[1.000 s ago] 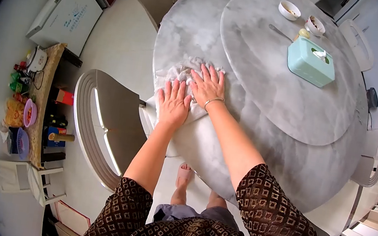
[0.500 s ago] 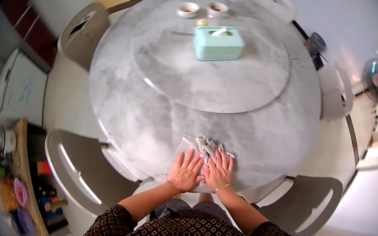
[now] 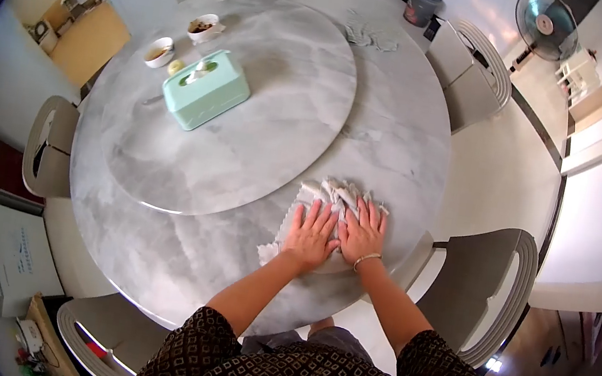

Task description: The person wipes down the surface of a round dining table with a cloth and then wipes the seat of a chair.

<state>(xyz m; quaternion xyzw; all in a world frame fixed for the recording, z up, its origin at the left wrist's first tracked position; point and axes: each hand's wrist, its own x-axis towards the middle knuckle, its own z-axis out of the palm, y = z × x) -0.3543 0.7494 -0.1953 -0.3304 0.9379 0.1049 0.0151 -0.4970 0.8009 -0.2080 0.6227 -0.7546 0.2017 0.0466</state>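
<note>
A crumpled, pale cloth (image 3: 335, 191) lies on the grey marble-patterned round table (image 3: 220, 261), near its edge in front of me. My left hand (image 3: 311, 238) presses flat on the cloth with its fingers outstretched. Close beside it, my right hand (image 3: 362, 234) also rests flat on the cloth, fingers slightly spread, with a bracelet at the wrist. The thumbs nearly meet. Part of the cloth bunches up beyond my fingertips, and some of it is hidden under both palms.
On the raised round turntable (image 3: 282, 107) stand a mint-green tissue box (image 3: 209, 96) and two bowls with food, a nearer bowl (image 3: 158, 54) and a farther bowl (image 3: 204, 29). Another cloth (image 3: 370, 35) lies at the far edge. Chairs surround the table, including one at right (image 3: 477, 284). A fan (image 3: 547, 26) stands beyond.
My view has swung to the right and my body has shifted along the table edge. Both hands have pushed the cloth rightward over the tabletop, staying flat on it.
</note>
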